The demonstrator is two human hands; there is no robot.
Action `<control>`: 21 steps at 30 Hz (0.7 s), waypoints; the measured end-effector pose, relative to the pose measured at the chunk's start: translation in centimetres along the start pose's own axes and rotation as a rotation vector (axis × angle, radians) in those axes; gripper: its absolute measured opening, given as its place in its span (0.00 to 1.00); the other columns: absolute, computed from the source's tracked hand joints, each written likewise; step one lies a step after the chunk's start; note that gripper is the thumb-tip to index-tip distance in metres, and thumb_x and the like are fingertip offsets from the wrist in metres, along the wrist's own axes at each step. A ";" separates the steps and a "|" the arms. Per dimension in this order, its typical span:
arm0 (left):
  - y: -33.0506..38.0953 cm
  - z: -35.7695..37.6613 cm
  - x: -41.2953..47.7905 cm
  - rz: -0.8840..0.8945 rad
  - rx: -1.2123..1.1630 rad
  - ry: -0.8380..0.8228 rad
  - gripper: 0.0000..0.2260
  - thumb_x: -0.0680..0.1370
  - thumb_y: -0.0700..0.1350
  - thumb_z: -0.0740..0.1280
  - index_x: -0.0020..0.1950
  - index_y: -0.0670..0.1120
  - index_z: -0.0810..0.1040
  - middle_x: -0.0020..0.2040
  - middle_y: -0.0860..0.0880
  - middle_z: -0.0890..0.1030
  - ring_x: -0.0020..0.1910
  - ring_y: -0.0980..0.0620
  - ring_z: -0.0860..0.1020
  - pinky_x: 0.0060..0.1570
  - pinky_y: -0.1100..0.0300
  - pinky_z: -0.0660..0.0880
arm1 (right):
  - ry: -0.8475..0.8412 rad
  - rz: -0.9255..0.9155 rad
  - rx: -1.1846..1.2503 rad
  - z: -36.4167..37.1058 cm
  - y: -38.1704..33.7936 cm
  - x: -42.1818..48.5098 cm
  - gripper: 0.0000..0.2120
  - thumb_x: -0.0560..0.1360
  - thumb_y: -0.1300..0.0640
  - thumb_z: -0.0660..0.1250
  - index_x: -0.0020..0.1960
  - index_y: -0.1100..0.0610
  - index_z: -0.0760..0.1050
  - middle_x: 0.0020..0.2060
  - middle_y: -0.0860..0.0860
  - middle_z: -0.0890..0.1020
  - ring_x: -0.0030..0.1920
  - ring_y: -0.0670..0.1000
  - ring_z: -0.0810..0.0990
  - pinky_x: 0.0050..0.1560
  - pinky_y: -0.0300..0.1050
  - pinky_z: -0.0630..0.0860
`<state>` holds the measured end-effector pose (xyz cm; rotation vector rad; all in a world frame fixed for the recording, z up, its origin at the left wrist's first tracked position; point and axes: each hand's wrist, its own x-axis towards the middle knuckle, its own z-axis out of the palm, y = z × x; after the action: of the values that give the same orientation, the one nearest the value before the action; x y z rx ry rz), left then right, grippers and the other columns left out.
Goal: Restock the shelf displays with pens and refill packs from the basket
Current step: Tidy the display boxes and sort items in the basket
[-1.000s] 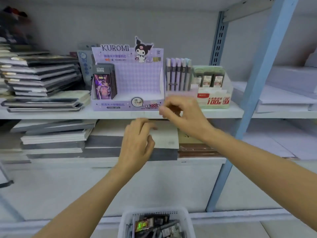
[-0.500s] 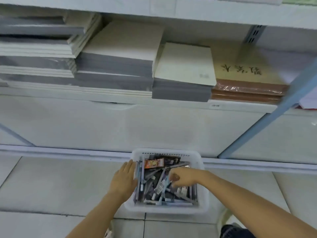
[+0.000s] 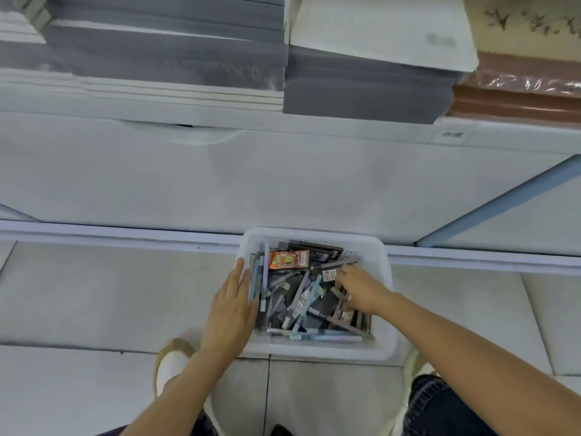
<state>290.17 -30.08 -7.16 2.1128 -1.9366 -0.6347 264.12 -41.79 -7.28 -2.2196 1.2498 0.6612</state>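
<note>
Your left hand (image 3: 231,309) lies flat, fingers straight, on the left rim of the white slotted plastic basket (image 3: 314,352), which sits on the tiled floor (image 3: 110,294). Your right hand (image 3: 361,289) digs into the jumbled pens (image 3: 303,297) and flat refill packs (image 3: 289,259). Its fingertips are buried, so I can't tell whether that grip holds anything, possibly a dark pack.

The basket (image 3: 382,256) is smooth white plastic with slotted walls. The orange refill pack (image 3: 289,259) in it has a glossy printed wrapper. The floor tiles (image 3: 94,294) look pale and matt. The brown paper stack (image 3: 518,86) wears shiny clear film, while the grey stack (image 3: 361,86) beside it is matt. The trouser leg (image 3: 440,407) is dark denim.
</note>
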 end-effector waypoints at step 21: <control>8.0 -3.3 2.5 -0.142 -1.026 -0.576 0.06 0.77 0.44 0.69 0.50 0.42 0.78 0.38 0.45 0.84 0.35 0.49 0.82 0.40 0.57 0.80 | -0.010 -0.345 0.785 -8.3 -3.9 -2.1 0.09 0.71 0.44 0.72 0.49 0.46 0.81 0.44 0.44 0.84 0.45 0.44 0.82 0.46 0.42 0.77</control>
<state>284.58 -33.96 -1.19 1.4502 -1.1515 -1.9088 267.94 -43.94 1.08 -1.6855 0.8700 0.0182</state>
